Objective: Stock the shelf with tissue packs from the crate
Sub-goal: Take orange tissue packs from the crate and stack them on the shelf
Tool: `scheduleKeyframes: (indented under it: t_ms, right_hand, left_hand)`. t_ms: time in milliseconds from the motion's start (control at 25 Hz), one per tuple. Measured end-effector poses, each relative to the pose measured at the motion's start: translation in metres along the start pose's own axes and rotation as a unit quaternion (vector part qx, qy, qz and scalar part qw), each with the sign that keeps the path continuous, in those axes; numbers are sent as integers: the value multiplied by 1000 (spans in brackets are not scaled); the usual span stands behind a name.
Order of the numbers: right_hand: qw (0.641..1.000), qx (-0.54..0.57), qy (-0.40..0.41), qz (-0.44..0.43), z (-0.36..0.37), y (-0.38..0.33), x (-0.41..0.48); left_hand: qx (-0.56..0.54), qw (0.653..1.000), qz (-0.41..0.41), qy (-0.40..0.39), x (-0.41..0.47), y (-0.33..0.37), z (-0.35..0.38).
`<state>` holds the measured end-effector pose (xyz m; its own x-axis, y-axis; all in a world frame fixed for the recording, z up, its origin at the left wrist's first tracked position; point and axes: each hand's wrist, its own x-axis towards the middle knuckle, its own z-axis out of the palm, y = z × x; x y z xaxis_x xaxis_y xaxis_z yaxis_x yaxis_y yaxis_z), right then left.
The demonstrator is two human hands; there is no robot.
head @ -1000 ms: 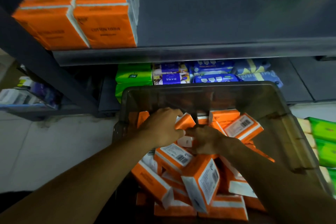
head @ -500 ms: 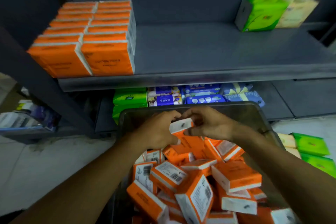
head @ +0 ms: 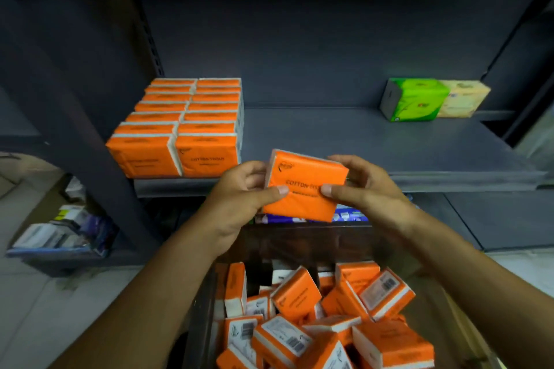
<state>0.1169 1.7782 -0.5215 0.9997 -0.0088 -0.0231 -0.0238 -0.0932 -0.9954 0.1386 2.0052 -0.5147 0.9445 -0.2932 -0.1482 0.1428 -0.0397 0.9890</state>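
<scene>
L hand (head: 239, 198) & R hand (head: 368, 192) hold 1 orange pack (head: 305, 186) up by the shelf (head: 359, 144).
Each hand grips 1 side of the pack; thumbs press on the front, fingers curl round the back & top; the pack is in the air, a bit tilted, mid view, its front says "COTTON"; the crate (head: 299, 241) sits at 6 o'clock from it, under the arms, w/ lots of loose packs (head: 296, 293) piled inside, lying all ways; on the shelf at 10 o'clock is a neat stack (head: 180, 129) of the same orange packs, 2 rows, near the left post; at 2 o'clock, far back on the shelf, a green pack (head: 413, 99) stands touching a cream pack (head: 463, 97); blue packs (head: 350, 215) peek out under the shelf, just below the R hand.
</scene>
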Motion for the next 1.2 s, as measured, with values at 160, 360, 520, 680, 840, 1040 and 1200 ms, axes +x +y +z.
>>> scheduleKeyframes:
  t_ms: [160,360,520,680,840,1040,1200]
  right_hand:
    - [994,109,10,0,-7,-2,14]
    - [995,103,-5,-16,-14,4,44]
    - [996,89,-15,-25,-22,8,80]
    - [997,76,8,-31,-24,4,111]
    - [996,62,60,-23,-21,-2,151]
    - [995,45,84,-7,-13,10,198]
    - [994,47,94,8,-9,26,228]
  left_hand:
    - [-88,996,-3,14,5,11,3]
    - [-68,996,6,59,31,12,12]
    - [-37,993,14,111,52,7,17]
    - [-21,988,-14,151,61,5,21]
    - [-42,987,-27,153,70,11,26]
    - [-33,986,-6,164,97,19,24]
    - [-28,984,1,173,132,22,19]
